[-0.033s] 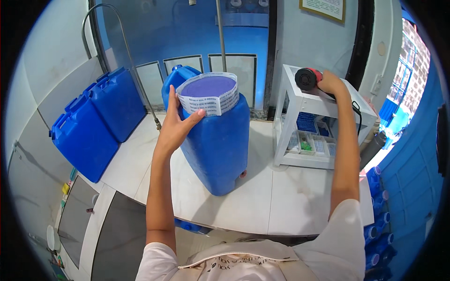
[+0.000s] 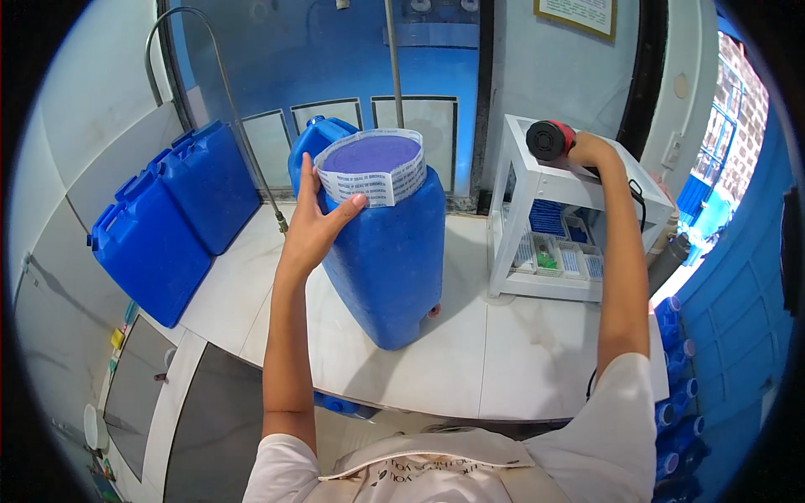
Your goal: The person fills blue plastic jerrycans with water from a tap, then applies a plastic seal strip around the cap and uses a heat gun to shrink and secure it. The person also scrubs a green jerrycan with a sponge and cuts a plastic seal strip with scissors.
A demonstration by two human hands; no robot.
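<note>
A tall blue water jug stands upright on the white counter, its wide purple cap facing up. A loose, pale printed plastic seal band rings the cap, standing slightly off it in places. My left hand holds the band from the left, thumb pressed on its front and fingers along its left side. On top of the small white shelf at right lies a red and black heat gun, its round black rear end facing me. My right hand is closed around its body; the fingertips are partly hidden.
The white shelf unit holds small baskets of packets and caps. Several blue jugs stand at left beside a curved metal pipe. More blue bottles stack below the counter's right end. A black cord hangs off the shelf.
</note>
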